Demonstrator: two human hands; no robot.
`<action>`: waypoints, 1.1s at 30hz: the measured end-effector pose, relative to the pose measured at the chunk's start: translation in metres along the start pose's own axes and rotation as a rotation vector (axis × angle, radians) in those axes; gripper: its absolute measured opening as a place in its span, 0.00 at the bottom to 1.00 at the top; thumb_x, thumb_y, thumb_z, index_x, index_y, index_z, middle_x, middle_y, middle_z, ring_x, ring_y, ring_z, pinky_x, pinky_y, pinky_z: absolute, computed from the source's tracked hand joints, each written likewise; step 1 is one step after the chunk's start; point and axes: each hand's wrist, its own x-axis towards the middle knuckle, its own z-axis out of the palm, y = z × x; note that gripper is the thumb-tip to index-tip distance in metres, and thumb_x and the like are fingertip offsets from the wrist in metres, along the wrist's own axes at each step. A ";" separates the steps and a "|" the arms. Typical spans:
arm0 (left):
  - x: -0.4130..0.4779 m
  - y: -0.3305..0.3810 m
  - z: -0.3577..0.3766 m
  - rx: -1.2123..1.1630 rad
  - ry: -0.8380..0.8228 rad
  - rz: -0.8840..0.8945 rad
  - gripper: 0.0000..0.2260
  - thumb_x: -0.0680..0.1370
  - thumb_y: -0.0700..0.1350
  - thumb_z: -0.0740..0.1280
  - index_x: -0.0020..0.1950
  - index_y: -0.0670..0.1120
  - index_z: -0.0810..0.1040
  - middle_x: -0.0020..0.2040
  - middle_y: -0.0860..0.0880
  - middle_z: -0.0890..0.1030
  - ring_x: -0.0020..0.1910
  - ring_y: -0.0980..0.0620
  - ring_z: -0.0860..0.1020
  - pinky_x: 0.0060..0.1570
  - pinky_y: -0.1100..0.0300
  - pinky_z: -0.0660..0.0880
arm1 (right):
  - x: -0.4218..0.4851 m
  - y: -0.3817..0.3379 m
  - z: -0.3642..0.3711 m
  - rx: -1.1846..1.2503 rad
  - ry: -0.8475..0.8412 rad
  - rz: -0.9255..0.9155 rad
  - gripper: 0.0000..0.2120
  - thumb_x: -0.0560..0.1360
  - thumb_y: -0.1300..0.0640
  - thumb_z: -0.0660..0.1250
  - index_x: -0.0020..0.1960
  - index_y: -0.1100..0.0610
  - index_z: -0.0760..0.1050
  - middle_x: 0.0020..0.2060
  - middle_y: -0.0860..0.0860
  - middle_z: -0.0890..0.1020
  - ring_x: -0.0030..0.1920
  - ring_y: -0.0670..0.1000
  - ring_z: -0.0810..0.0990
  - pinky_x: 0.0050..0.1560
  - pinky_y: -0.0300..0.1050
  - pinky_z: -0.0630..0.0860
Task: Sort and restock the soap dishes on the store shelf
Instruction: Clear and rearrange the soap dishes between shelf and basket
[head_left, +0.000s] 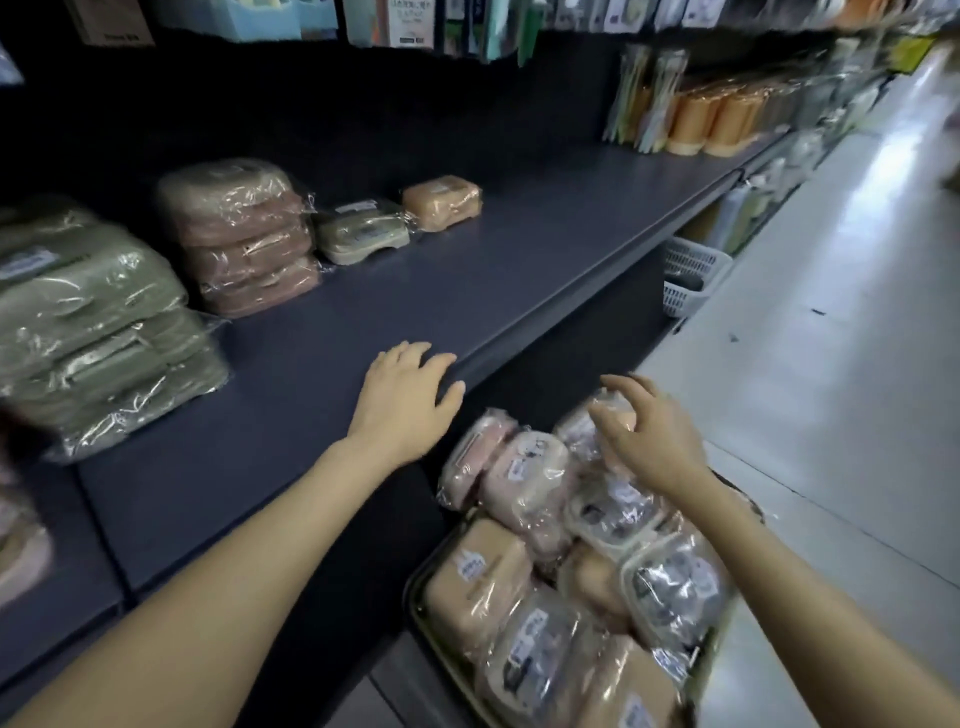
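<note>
A dark shelf carries wrapped soap dishes: a green stack at the left, a pink-brown stack, a single beige-green dish and a single orange dish. My left hand rests flat on the shelf's front edge with its fingers spread. Below, a crate is piled with several wrapped dishes in pink, orange and clear. My right hand hovers over the crate's far end, fingers loosely curved above an orange wrapped dish, holding nothing that I can see.
A white basket sits on the floor under the shelf further along. Orange containers and packaged goods stand at the shelf's far right. An upper shelf hangs overhead. The pale aisle floor runs along the right.
</note>
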 end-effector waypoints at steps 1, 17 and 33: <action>-0.012 0.006 0.002 -0.027 0.053 0.071 0.19 0.81 0.52 0.58 0.69 0.45 0.73 0.68 0.41 0.72 0.69 0.41 0.67 0.69 0.49 0.60 | -0.019 0.018 -0.004 -0.025 -0.007 0.078 0.23 0.77 0.44 0.64 0.70 0.50 0.71 0.69 0.54 0.71 0.67 0.59 0.70 0.64 0.52 0.67; -0.041 0.032 0.119 -0.122 -0.057 -0.117 0.27 0.82 0.52 0.57 0.78 0.45 0.55 0.76 0.41 0.60 0.73 0.44 0.60 0.70 0.56 0.60 | 0.024 0.087 0.041 -0.037 -0.114 0.502 0.59 0.58 0.22 0.66 0.78 0.47 0.45 0.75 0.61 0.58 0.73 0.64 0.58 0.70 0.63 0.59; -0.027 0.035 0.160 -0.223 0.030 -0.301 0.27 0.80 0.53 0.62 0.72 0.37 0.66 0.64 0.38 0.70 0.61 0.41 0.67 0.65 0.50 0.65 | 0.003 0.077 0.057 0.063 0.002 0.339 0.44 0.65 0.32 0.70 0.73 0.50 0.60 0.62 0.61 0.69 0.64 0.63 0.68 0.66 0.54 0.65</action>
